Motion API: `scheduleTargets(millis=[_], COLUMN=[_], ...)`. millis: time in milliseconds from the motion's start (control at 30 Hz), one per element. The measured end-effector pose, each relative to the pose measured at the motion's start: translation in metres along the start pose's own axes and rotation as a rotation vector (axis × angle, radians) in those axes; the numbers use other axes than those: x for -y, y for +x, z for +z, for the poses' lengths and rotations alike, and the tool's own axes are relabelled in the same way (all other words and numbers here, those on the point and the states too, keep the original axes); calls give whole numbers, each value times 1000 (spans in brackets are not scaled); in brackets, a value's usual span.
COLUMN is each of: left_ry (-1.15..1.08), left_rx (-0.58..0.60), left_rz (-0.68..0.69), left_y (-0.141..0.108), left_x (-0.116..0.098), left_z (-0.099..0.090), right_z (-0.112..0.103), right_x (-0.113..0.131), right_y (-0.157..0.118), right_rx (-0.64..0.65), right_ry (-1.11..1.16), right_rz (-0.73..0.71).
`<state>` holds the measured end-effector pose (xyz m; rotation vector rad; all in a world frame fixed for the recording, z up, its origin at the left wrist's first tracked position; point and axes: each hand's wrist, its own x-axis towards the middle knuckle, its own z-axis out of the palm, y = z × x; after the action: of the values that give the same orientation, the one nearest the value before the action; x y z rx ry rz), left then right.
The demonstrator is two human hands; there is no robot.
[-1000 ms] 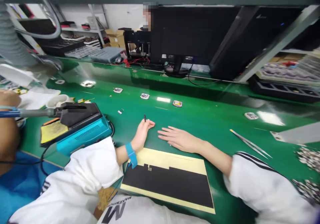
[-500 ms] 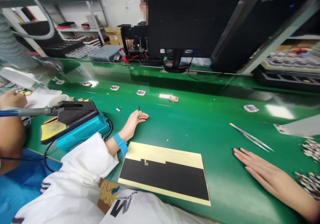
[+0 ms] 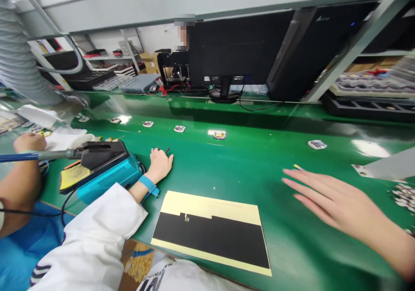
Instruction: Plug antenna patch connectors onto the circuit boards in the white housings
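My left hand [image 3: 159,165], with a blue wrist strap [image 3: 149,186], is closed on the green bench beside the soldering stand. A thin dark stick [image 3: 167,150] pokes out of its fingers; the rest is hidden. Small bits lie at the fingertips, partly covered. My right hand [image 3: 337,200] is open with fingers stretched, above the tweezers, of which only the yellow tip [image 3: 297,167] shows. Between my hands, near the front edge, lies a pale yellow sheet [image 3: 207,200] with a black strip area [image 3: 210,239].
A teal soldering station [image 3: 110,174] with a yellow sponge [image 3: 74,176] stands left. Several small white-rimmed modules [image 3: 179,129] line the bench; one [image 3: 219,135] has a yellow top. A monitor [image 3: 240,44] stands behind. Another person's hand [image 3: 30,142] is far left. Loose parts [image 3: 403,198] lie right.
My left hand has moved left onto the small bits. My right hand has moved left and forward, now covering most of the tweezers. The camera view has tilted up.
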<state>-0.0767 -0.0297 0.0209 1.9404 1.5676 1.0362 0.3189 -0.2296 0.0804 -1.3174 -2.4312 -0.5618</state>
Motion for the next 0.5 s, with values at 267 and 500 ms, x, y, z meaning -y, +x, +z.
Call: scheduleTargets(millis=[267, 500], left_ry=[-107, -101], left_rx=[379, -357], left_rz=[278, 305], left_y=[-18, -22], left_x=[-47, -36], left_z=[37, -24], right_z=[97, 171], right_x=[50, 97], right_y=[154, 251], right_rx=[296, 325], right_ry=[395, 492], right_rz=[72, -249])
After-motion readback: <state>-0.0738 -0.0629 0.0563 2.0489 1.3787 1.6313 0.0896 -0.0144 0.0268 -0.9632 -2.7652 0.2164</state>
